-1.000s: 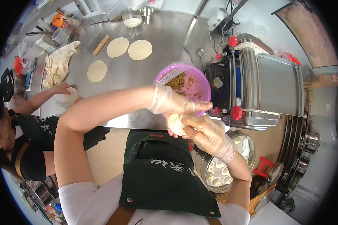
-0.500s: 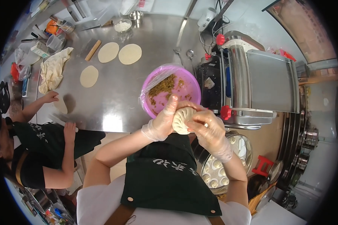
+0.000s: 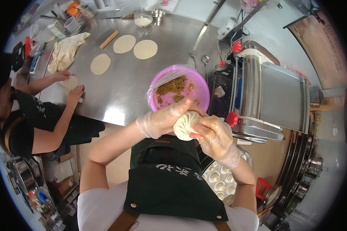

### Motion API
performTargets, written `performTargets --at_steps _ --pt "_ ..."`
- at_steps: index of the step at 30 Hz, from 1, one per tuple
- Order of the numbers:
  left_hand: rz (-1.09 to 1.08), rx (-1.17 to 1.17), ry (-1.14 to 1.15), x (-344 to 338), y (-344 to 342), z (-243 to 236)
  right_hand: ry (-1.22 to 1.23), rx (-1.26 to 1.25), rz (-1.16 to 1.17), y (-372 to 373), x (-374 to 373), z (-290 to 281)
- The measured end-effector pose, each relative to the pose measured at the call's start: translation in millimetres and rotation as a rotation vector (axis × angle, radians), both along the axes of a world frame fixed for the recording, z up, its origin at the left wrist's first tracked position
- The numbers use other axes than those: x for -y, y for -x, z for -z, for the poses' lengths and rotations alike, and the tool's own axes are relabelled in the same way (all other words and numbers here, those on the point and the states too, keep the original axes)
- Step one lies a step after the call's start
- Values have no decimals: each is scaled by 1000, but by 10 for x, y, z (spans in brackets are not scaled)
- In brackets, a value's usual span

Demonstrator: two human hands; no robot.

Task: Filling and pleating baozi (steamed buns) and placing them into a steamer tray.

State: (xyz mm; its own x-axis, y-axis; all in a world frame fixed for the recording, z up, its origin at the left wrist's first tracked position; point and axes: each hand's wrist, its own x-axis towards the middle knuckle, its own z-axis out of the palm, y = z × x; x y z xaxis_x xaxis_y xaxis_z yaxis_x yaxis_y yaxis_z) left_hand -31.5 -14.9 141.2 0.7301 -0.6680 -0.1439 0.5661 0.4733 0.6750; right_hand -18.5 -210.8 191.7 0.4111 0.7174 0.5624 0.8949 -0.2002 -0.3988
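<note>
A round, pleated white bun [image 3: 185, 125] is held up in front of my apron, just off the near edge of the steel table. My left hand [image 3: 166, 116], in a clear plastic glove, cups the bun from its left side. My right hand [image 3: 214, 135], gloved the same way, pinches the dough at the bun's right edge with thumb and fingers. Just beyond my hands stands a pink bowl [image 3: 199, 82] with clear film over part of it. Brown-green chopped filling [image 3: 172, 85] lies in it, and a spoon seems to rest there.
Flat dough rounds [image 3: 145, 49] and a rolling pin [image 3: 109, 39] lie on the table [image 3: 131, 82]. A dough roller machine [image 3: 283, 98] stands at right. Pleated buns fill a tray [image 3: 219, 179] below my right arm. At left, a co-worker's hands [image 3: 74, 92] handle another dough round.
My view has shifted, so the table appears lower and further right. The bun stays in my hands while my right fingers move at its edge. The co-worker's hands have come together at the dough round.
</note>
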Motion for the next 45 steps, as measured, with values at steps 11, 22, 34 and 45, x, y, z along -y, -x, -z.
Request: performTargets --at_steps 11,22,34,45 --pt "-766 345 -116 166 365 45 -499 -401 488 455 -581 245" --pt "10 -303 60 -950 1066 1277 -61 -175 162 1163 -1024 1275" --pt "-861 118 -496 -1720 969 2293 12 -776 271 786 -2123 2721" --pt "-849 178 -456 -1209 1120 2531 -552 -1362 601 913 -2485 2752"
